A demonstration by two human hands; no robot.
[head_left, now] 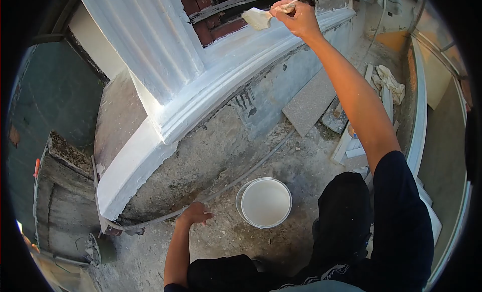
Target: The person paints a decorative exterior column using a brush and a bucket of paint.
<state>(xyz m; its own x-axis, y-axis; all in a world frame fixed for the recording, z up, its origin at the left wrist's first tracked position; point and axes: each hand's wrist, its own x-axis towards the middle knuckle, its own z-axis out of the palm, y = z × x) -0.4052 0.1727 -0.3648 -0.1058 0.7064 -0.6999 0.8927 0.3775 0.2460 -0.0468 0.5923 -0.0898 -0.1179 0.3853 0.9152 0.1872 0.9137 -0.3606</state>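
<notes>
My right hand [300, 20] is raised at the top of the head view, its fingers closed around the handle of a paintbrush [257, 19]. The wide pale bristles point left, in front of the white-painted ledge [231, 58] and the opening behind it. Lower down, my left hand [195, 214] is held low beside a grey hose [236, 181], fingers loosely apart and holding nothing. Right of that hand, a white bucket [266, 202] of white paint stands on the floor.
A fluted white column [150, 46] rises from the ledge above a rough concrete wall [201, 151]. At right, a stone slab [310, 101], boards [341, 146] and a cloth [390, 83] lie along the floor. A dark bucket [103, 248] stands at lower left.
</notes>
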